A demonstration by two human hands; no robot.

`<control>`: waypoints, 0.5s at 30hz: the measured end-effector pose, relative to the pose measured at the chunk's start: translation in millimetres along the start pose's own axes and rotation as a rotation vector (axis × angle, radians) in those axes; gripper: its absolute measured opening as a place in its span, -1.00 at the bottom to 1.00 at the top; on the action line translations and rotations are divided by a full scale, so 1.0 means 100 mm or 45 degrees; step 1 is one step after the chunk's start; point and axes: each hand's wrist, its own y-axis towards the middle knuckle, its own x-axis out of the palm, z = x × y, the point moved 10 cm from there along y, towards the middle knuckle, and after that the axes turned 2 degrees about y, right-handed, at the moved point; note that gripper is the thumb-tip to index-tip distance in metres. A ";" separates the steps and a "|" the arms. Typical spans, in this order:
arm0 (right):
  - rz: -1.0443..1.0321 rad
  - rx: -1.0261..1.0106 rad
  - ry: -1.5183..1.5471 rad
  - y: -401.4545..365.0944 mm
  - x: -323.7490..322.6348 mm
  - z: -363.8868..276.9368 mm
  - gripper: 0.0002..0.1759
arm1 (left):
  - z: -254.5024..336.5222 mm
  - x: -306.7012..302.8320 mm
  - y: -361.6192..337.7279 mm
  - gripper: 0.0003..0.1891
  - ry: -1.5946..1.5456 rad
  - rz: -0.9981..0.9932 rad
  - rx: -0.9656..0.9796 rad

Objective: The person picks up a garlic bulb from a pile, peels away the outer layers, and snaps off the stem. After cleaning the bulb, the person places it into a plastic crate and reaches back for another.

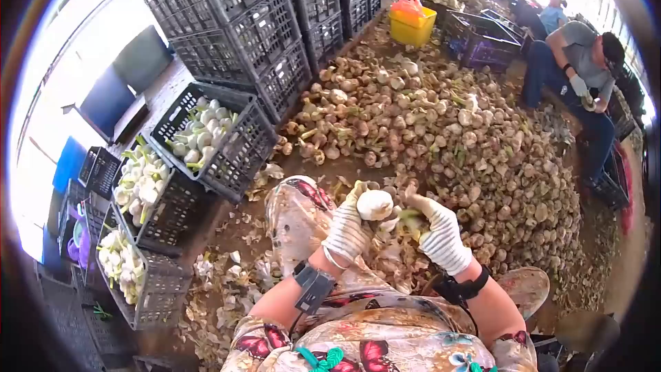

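My left hand (350, 226), in a striped white glove, is closed round a white garlic bulb (375, 204), whose clean face shows. To its right my right hand (441, 231), gloved the same way, has its fingers bent round a pale green piece, blurred, perhaps a stem or peeled skin (412, 223). Loose papery skins (385, 251) lie below and between both hands. Beyond them spreads a large heap of brownish, unpeeled garlic bulbs (441, 131).
At the left, black crates (231, 158) hold white bulbs. Stacked black crates (224, 27) rise behind them. A yellow bucket (413, 27) and a dark crate (478, 45) stand beyond the heap. Another person (585, 48) sits at the right, with gloved hands.
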 end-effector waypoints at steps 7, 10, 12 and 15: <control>0.121 -0.536 -0.516 0.07 0.05 -0.55 -0.63 | -0.09 -0.02 0.04 -0.73 -0.024 0.110 0.075; -0.103 -0.459 -0.604 0.06 0.24 -0.49 -0.71 | -0.08 -0.06 0.01 -0.74 0.019 0.161 0.082; -0.271 -0.387 -0.387 0.02 0.35 -0.46 -0.79 | -0.13 -0.14 0.06 -0.74 -0.004 0.183 0.036; -0.597 0.026 -0.064 -0.14 0.53 -0.14 -0.82 | -0.03 -0.05 0.05 -0.64 -0.008 0.095 0.087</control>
